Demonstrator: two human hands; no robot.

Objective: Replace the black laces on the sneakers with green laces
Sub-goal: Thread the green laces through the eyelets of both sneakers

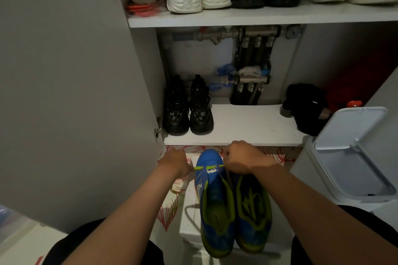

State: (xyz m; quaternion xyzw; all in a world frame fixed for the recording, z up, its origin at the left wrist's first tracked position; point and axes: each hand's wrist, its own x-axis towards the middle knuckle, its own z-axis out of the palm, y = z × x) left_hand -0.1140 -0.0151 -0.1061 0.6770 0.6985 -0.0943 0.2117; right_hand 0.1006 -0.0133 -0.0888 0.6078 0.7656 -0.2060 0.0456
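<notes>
Both hands are held apart at the toe end of a blue sneaker point(212, 211), one on each side of it. The left hand point(175, 162) is curled into a fist just left of the toe, and the right hand point(243, 158) is curled just right of it. A green lace point(207, 166) is stretched straight across the lowest eyelets between them, and each end is seen to run into a closed fist; the fingertips themselves are hidden behind the backs of the hands.

The sneaker is set toe-forward on a white box point(189, 228), with its green-lined opening turned toward the person. A second blue sneaker point(253, 211) is laid touching it on the right, partly under the right forearm. A dark cord point(189, 211) is looped on the box just left of the laced sneaker; whether it is a lace cannot be told.

The box is placed on a floor covering point(170, 206) printed with red leaves. Beyond the hands, a pair of black shoes point(189, 112) is stood on a white shelf point(247, 127). A grey bin point(344, 157) with its lid raised is seen to the right.
</notes>
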